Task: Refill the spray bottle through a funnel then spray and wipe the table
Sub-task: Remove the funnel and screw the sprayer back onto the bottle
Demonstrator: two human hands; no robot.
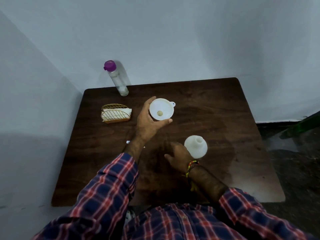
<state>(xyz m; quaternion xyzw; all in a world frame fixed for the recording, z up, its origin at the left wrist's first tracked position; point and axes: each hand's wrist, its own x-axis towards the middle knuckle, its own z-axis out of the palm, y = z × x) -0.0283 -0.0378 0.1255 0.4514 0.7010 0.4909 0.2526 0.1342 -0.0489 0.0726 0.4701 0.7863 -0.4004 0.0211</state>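
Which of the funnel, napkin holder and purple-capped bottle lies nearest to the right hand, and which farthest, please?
From the right hand:
1. Funnel, in the left hand's grip, just ahead.
2. Napkin holder, farther left.
3. Purple-capped bottle, at the table's far-left edge.

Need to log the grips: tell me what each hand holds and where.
Left hand holds the white funnel by its rim, fingers curled round it. Right hand grips the open spray bottle by its side.

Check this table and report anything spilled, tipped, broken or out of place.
Nothing stands out. The left hand holds the white funnel above the table, the right hand steadies the open white bottle, the purple-capped bottle stands upright, and the napkin holder sits level. No spill shows.
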